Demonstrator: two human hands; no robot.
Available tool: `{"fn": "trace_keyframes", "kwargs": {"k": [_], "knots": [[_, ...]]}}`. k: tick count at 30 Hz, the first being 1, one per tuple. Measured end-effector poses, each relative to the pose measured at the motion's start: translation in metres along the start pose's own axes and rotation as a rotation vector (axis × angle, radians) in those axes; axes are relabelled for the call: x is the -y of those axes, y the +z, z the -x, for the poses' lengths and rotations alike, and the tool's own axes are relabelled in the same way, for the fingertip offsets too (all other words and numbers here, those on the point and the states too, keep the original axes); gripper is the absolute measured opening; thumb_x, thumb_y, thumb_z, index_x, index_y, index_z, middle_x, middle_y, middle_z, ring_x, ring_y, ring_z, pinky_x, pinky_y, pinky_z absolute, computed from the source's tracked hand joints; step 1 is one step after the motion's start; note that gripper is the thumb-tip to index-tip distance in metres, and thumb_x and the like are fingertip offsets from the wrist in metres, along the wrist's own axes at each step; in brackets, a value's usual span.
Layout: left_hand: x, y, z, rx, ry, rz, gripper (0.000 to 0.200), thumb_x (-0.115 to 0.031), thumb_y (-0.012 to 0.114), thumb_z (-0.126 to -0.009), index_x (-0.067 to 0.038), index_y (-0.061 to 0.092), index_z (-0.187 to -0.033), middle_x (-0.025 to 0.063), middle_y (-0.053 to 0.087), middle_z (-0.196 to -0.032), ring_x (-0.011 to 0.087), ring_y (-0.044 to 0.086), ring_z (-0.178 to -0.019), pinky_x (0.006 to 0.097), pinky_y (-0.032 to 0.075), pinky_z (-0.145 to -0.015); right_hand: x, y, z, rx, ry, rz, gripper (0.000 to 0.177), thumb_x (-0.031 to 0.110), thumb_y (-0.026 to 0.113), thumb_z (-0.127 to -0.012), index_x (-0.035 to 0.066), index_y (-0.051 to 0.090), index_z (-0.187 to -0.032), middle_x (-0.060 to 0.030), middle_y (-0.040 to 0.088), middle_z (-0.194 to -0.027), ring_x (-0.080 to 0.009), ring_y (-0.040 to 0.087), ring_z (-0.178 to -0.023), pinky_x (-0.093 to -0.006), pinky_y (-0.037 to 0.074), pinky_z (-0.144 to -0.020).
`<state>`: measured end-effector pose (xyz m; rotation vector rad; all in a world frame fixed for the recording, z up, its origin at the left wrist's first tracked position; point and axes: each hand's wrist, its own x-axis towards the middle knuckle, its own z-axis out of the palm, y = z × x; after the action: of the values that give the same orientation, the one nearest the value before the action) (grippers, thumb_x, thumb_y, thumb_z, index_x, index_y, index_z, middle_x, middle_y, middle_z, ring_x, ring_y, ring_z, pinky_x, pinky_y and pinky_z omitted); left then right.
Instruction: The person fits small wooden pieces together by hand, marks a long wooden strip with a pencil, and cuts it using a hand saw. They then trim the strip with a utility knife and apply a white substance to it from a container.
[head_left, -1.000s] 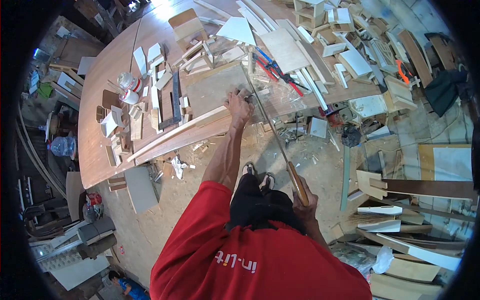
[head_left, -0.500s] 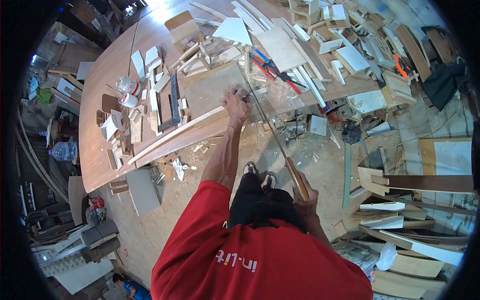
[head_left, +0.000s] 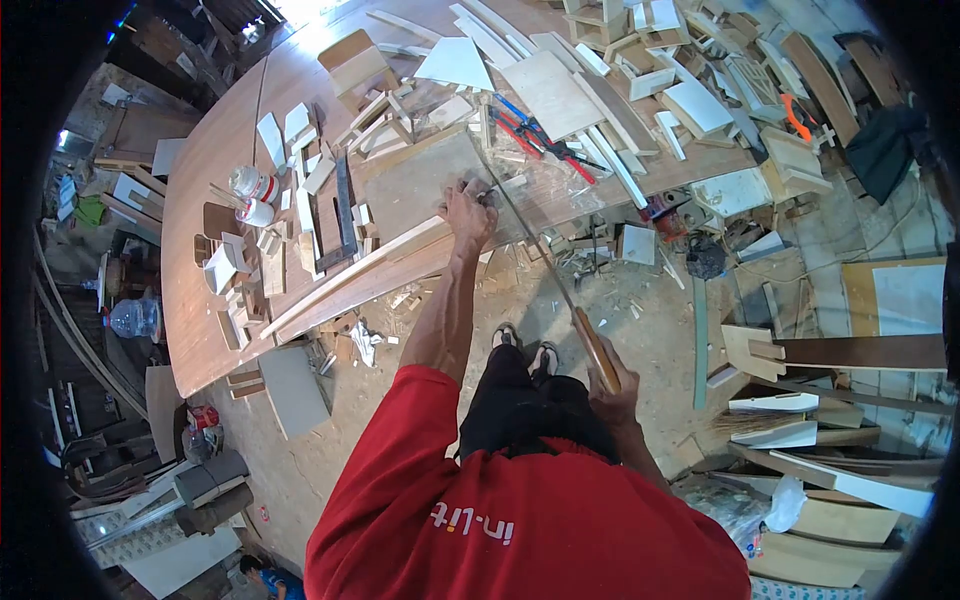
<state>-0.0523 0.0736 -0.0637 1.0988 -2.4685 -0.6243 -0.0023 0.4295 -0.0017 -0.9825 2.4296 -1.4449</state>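
My right hand [head_left: 615,392] is wrapped round the wooden handle of a hand saw [head_left: 597,350], low and right of centre. The saw's long thin blade runs up and left to the table, beside my left hand. My left hand [head_left: 468,212] presses with bent fingers on a long pale wood strip [head_left: 350,280], near its right end. That strip lies along the front edge of the table, in front of a flat board [head_left: 425,175]. Whether the blade touches the wood is too small to tell.
On the wooden table [head_left: 200,330] lie red and blue clamps [head_left: 545,140], a dark metal square [head_left: 345,215], jars [head_left: 255,185] and many wood offcuts. Stacked wood pieces stand at the right. Scraps litter the floor [head_left: 500,430]. Another person [head_left: 270,578] is at the lower left.
The whole view has shifted slightly. My right hand and the saw sit in nearly the same place, and my left hand still presses on the strip.
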Motion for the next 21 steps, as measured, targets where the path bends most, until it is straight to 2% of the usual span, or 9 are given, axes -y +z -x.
{"fn": "trace_keyframes", "kwargs": {"k": [1,3,5,10,12,15,17,20,21], "knots": [[0.000,0.000,0.001,0.002,0.003,-0.003,0.040,-0.009,0.063,-0.059,-0.019,0.066,-0.097,0.0090,0.056,-0.111,0.0311,0.045,-0.112,0.0495,0.032,-0.090,0.001,0.005,-0.008,-0.007,0.010,-0.031,0.047,0.002,0.061,-0.082,0.000,0.052,-0.128,-0.0218,0.066,-0.101,-0.0323,0.070,-0.081,-0.0344,0.055,-0.067],[-0.001,0.002,0.002,-0.085,0.031,0.009,0.038,-0.007,0.059,-0.058,-0.018,0.066,-0.093,0.0098,0.056,-0.104,0.0325,0.047,-0.107,0.0489,0.031,-0.088,0.003,0.017,-0.027,0.006,0.038,-0.103,0.047,0.002,0.061,-0.082,0.000,0.052,-0.128,-0.0216,0.066,-0.101,-0.0323,0.070,-0.080,-0.0338,0.055,-0.066],[0.001,0.004,0.002,-0.087,0.051,0.015,0.037,-0.007,0.059,-0.058,-0.018,0.066,-0.093,0.0096,0.056,-0.103,0.0320,0.047,-0.106,0.0484,0.031,-0.087,0.004,0.022,-0.031,0.019,0.066,-0.181,0.047,0.001,0.061,-0.082,0.001,0.052,-0.128,-0.0206,0.066,-0.100,-0.0322,0.069,-0.078,-0.0323,0.054,-0.065],[0.009,0.010,-0.002,-0.127,0.074,0.011,0.036,-0.007,0.059,-0.058,-0.019,0.066,-0.092,0.0084,0.056,-0.099,0.0301,0.048,-0.104,0.0466,0.031,-0.087,0.005,-0.007,0.004,0.068,0.063,-0.043,0.046,0.003,0.062,-0.082,-0.001,0.052,-0.127,-0.0210,0.067,-0.100,-0.0324,0.069,-0.078,-0.0330,0.054,-0.066],[0.008,0.006,-0.001,-0.008,0.022,-0.016,0.042,-0.013,0.064,-0.057,-0.018,0.066,-0.099,0.0096,0.052,-0.118,0.0319,0.045,-0.112,0.0503,0.032,-0.089,0.005,-0.009,0.010,0.078,0.083,-0.015,0.046,0.004,0.062,-0.082,-0.002,0.052,-0.126,-0.0213,0.067,-0.100,-0.0324,0.069,-0.078,-0.0335,0.054,-0.065],[0.006,0.004,-0.001,0.013,0.011,0.002,0.042,-0.013,0.064,-0.057,-0.018,0.066,-0.099,0.0105,0.052,-0.116,0.0321,0.045,-0.111,0.0499,0.033,-0.089,0.002,0.006,-0.005,0.017,0.037,-0.051,0.045,0.005,0.063,-0.082,-0.004,0.052,-0.125,-0.0217,0.066,-0.101,-0.0330,0.069,-0.078,-0.0346,0.054,-0.064],[0.006,0.003,0.001,-0.027,0.045,-0.009,0.042,-0.013,0.064,-0.057,-0.018,0.067,-0.099,0.0106,0.052,-0.115,0.0319,0.045,-0.110,0.0495,0.033,-0.089,-0.002,0.025,-0.029,0.055,0.104,-0.148,0.045,0.007,0.062,-0.083,-0.002,0.052,-0.126,-0.0224,0.065,-0.103,-0.0338,0.068,-0.078,-0.0355,0.054,-0.064],[0.005,0.004,0.002,-0.070,0.070,-0.018,0.042,-0.012,0.064,-0.057,-0.017,0.067,-0.098,0.0106,0.052,-0.113,0.0318,0.045,-0.109,0.0487,0.033,-0.089,0.006,0.012,-0.026,0.080,0.117,-0.132,0.045,0.009,0.062,-0.085,-0.001,0.051,-0.128,-0.0239,0.065,-0.103,-0.0346,0.068,-0.078,-0.0345,0.054,-0.065],[0.005,0.003,0.002,-0.071,0.070,-0.027,0.042,-0.012,0.064,-0.057,-0.017,0.067,-0.098,0.0106,0.052,-0.113,0.0318,0.045,-0.109,0.0485,0.032,-0.089,0.009,0.004,-0.019,0.067,0.063,-0.067,0.043,0.011,0.061,-0.087,-0.001,0.052,-0.127,-0.0226,0.065,-0.103,-0.0350,0.068,-0.078,-0.0348,0.054,-0.064]]}}
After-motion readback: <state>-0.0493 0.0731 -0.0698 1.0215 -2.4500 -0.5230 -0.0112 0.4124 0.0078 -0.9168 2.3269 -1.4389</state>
